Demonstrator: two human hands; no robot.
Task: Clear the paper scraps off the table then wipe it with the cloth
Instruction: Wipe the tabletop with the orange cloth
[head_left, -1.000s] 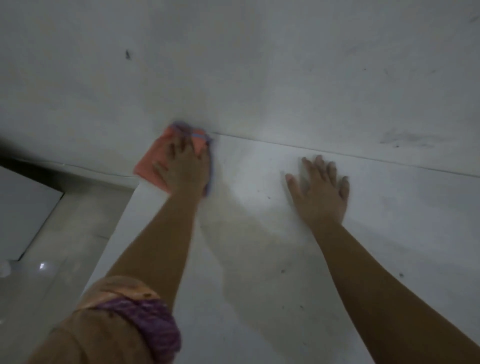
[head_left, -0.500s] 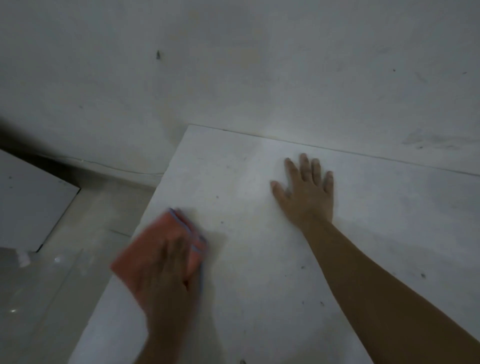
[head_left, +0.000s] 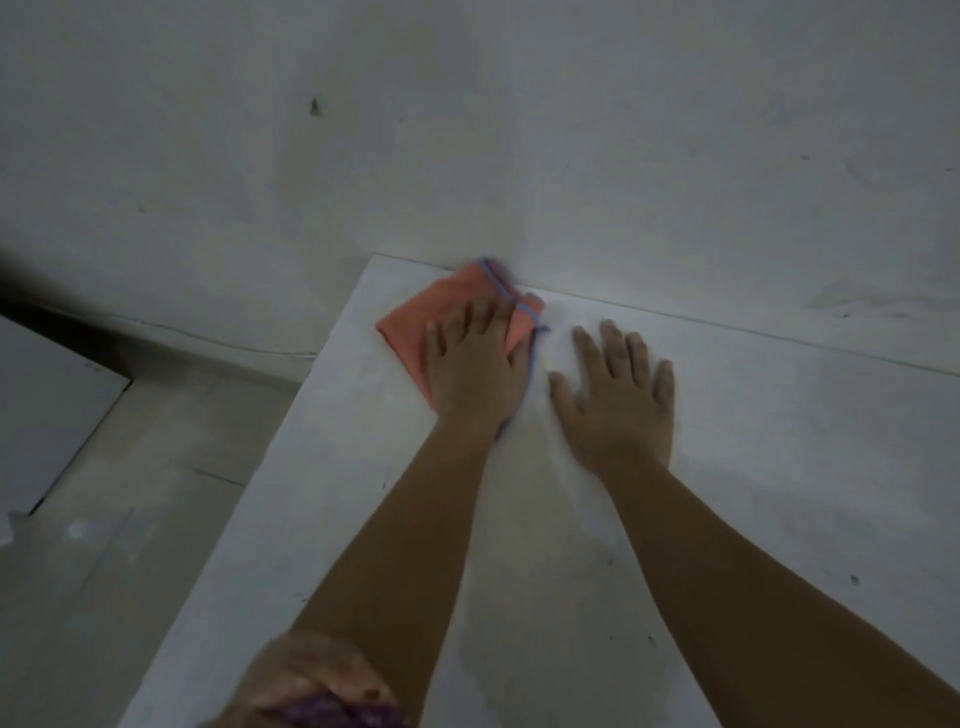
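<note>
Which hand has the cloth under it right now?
The left hand, pressing flat on the orange cloth near the wall. The right hand rests on the bare table.

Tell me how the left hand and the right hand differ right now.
The left hand presses flat on the orange cloth; the right hand rests straight on the bare table and touches no cloth. The left hand lies nearer the table's far left corner by the wall; the right hand lies to its right. Both are palm down with straight fingers, side by side but apart.
</note>
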